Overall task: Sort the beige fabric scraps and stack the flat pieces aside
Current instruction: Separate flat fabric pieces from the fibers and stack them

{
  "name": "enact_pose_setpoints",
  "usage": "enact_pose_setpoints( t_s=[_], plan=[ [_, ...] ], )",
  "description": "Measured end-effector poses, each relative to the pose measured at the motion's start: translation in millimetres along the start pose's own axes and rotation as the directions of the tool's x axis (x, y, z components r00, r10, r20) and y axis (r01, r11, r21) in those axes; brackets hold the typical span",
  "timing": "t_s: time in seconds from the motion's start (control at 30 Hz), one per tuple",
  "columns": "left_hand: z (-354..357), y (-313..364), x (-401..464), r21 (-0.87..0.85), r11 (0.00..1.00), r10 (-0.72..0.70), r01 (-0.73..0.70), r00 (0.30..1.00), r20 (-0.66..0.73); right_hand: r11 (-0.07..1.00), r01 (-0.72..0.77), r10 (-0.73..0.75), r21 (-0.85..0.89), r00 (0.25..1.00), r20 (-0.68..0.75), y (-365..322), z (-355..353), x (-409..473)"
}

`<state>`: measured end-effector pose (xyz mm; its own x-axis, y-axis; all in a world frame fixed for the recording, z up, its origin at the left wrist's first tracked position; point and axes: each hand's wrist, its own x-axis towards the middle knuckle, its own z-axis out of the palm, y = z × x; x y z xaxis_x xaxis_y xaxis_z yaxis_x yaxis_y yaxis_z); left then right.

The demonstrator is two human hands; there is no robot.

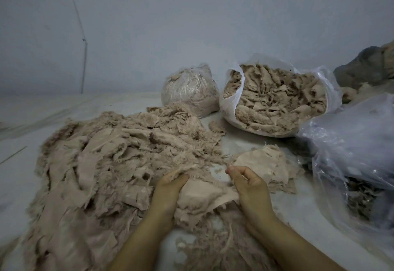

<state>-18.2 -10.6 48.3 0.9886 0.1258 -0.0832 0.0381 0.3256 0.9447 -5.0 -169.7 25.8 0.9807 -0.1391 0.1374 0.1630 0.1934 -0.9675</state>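
Scrap (200, 196) held near centre, between my hands. Left hand (168, 187) grips its left edge, fingers curled into the fabric; right hand (247, 183) pinches the right edge, fingers curled. Held at both edges to spread it, I judge, and check whether it lies flat. Stack (264, 162) of flat pieces sits just right of my hands, close for easy laying down. Unsorted pile (102, 159) spreads left on the floor (234, 142). Far right: open bag (275, 100) of scraps; tied bag (189, 89) beside it, farther left.
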Motion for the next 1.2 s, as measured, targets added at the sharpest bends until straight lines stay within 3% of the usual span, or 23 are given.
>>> enact_pose_setpoints(
  t_s=[0.1,0.27,0.37,0.47,0.53,0.63,0.7,0.8,0.83,0.9,0.97,1.03,1.13,1.2],
  plan=[
    [-2.9,-0.5,0.4,0.02,1.0,-0.019,0.018,1.0,0.023,0.999,0.021,-0.02,-0.048,0.999,0.025,-2.0,-1.8,-0.6],
    [-0.3,-2.6,-6.5,0.224,0.974,-0.004,-0.023,0.993,0.119,0.956,0.078,0.031,-0.284,0.932,0.36,0.2,0.0,-11.2],
    [5.4,-3.5,-7.3,0.315,0.94,0.098,-0.132,0.988,0.122,0.966,0.095,-0.014,-0.241,0.949,0.316,3.7,4.6,-9.9],
    [4.7,-2.6,-2.0,0.269,0.952,0.136,-0.145,0.989,0.052,0.974,0.108,-0.06,-0.198,0.97,0.237,3.8,6.0,-7.4],
    [3.0,-4.8,-1.3,0.287,0.946,0.146,-0.154,0.988,0.049,0.991,0.057,-0.019,-0.125,0.958,0.285,3.2,5.9,-7.5],
    [6.0,-11.8,-4.2,0.399,0.885,0.166,-0.241,0.963,0.213,0.985,0.041,0.021,-0.169,0.937,0.348,3.8,6.9,-8.8],
    [9.2,-12.4,-4.0,0.381,0.886,0.208,-0.266,0.96,0.185,0.979,0.048,0.014,-0.198,0.953,0.301,4.5,8.3,-8.8],
    [1.3,-5.4,5.2,0.169,0.974,0.173,-0.153,0.978,-0.115,0.996,-0.022,0.033,-0.085,0.991,0.129,1.7,5.4,-2.7],
    [-2.7,-3.5,7.2,0.141,0.978,0.173,-0.151,0.972,-0.157,0.998,-0.05,0.053,-0.034,0.995,0.081,0.3,2.6,0.6],
    [-6.6,-4.8,7.2,0.252,0.951,0.202,-0.178,0.977,-0.074,0.998,-0.059,0.058,0.018,0.996,0.069,0.4,-1.6,4.1],
    [-1.0,-10.3,0.6,0.332,0.932,0.098,-0.145,0.983,0.155,0.997,-0.067,0.061,0.042,0.99,0.129,3.4,0.3,2.8],
    [7.1,-15.6,-3.1,0.331,0.94,-0.008,-0.079,0.967,0.254,0.997,-0.064,0.057,0.053,0.99,0.126,5.8,4.5,0.2],
    [5.4,-11.8,2.1,0.343,0.938,0.029,-0.046,0.998,0.056,1.0,0.004,-0.004,-0.001,0.995,-0.095,2.1,-0.7,8.6],
    [-4.3,-6.4,4.1,0.383,0.916,0.129,-0.118,0.992,-0.003,1.0,0.015,-0.015,-0.001,0.989,-0.144,-1.6,-7.1,12.3]
  ],
)
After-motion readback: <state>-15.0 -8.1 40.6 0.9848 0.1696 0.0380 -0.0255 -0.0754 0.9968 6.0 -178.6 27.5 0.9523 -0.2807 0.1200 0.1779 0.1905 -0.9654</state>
